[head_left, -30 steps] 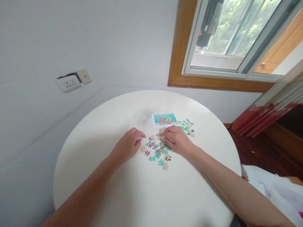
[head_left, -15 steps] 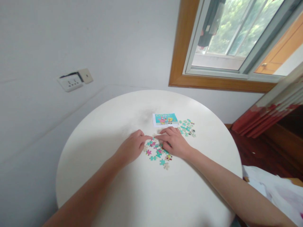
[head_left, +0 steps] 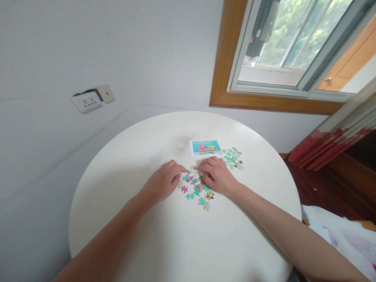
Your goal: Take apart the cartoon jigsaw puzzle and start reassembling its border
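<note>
A pale wall (head_left: 123, 51) fills the back, and a round white table (head_left: 111, 180) stands before it. At upper right a window (head_left: 276, 78) has a wooden frame (head_left: 219, 70), and a red and cream curtain (head_left: 337, 133) hangs at its right end, above a dark red floor (head_left: 311, 184). White cloth (head_left: 331, 231) lies beside the table at lower right. Both forearms reach in over the tabletop. The left hand (head_left: 163, 179) is half curled, forefinger stretched out and thumb apart from it, gripping nothing that shows; its fingertip is at the upper left edge of the near pieces (head_left: 197, 192). The right hand (head_left: 217, 176) arches over their right side, fingers loosely bent, forefinger pointing left at a pale piece; whether it pinches anything cannot be told, since it hides what is beneath. Those pieces, teal, pink and beige, lie loose between the hands and a little below them. On the wall at left is a socket (head_left: 88, 102). Beyond the right hand a picture card (head_left: 205, 148) lies flat, and just right of it are the far pieces (head_left: 231, 158), mostly teal. Smallest are single bits: a pink piece (head_left: 184, 189) at the near group's left, a beige piece (head_left: 206, 206) at its bottom.
</note>
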`<state>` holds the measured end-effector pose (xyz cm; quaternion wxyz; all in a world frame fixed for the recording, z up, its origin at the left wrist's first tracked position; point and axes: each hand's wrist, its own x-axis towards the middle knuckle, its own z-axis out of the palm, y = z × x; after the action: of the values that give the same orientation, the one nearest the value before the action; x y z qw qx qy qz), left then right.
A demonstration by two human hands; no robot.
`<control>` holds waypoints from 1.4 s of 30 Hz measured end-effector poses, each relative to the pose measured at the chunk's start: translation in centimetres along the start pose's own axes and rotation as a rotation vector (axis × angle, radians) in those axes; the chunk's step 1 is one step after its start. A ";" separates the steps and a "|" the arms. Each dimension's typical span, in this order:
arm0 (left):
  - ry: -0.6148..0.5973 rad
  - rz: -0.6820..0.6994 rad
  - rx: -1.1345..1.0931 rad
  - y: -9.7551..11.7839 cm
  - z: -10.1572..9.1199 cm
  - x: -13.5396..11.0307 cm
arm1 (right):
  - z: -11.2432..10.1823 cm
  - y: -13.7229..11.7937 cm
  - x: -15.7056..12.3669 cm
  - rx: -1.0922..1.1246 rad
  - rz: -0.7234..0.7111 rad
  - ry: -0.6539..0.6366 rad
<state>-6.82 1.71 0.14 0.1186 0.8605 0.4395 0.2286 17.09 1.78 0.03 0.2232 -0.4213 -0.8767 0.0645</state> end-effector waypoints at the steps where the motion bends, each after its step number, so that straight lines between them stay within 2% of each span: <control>1: 0.005 0.009 -0.009 0.0 0.0 0.0 | 0.0 0.0 0.0 -0.003 0.006 0.001; 8: 0.006 0.015 -0.023 0.1 -0.1 0.1 | 0.1 -0.8 0.5 -0.068 0.021 -0.009; 15: 0.002 0.012 -0.036 0.1 0.2 0.2 | -0.1 -1.7 1.0 -0.195 0.007 -0.112; 20: 0.011 0.033 -0.043 0.2 0.2 0.2 | -0.2 -1.7 1.0 -0.240 -0.046 -0.093; 26: 0.015 0.031 -0.038 0.4 0.1 0.2 | 0.0 -1.5 1.2 -0.326 -0.197 -0.069; 29: 0.017 0.031 -0.039 0.5 0.1 0.2 | -0.1 -1.5 1.2 -0.317 -0.208 -0.050; 36: -0.005 0.019 -0.046 0.4 0.1 0.2 | 0.0 -0.4 1.4 -0.095 0.023 0.095; 39: -0.013 0.003 -0.040 0.5 0.0 0.3 | -0.7 2.3 1.4 -0.006 0.137 0.209; 42: -0.022 0.005 -0.045 0.6 -0.1 0.2 | -2.4 6.6 0.7 0.008 0.292 0.314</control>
<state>-6.36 1.53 0.52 0.1422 0.8613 0.4305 0.2295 22.48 6.37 0.36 0.3471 -0.5477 -0.7606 0.0332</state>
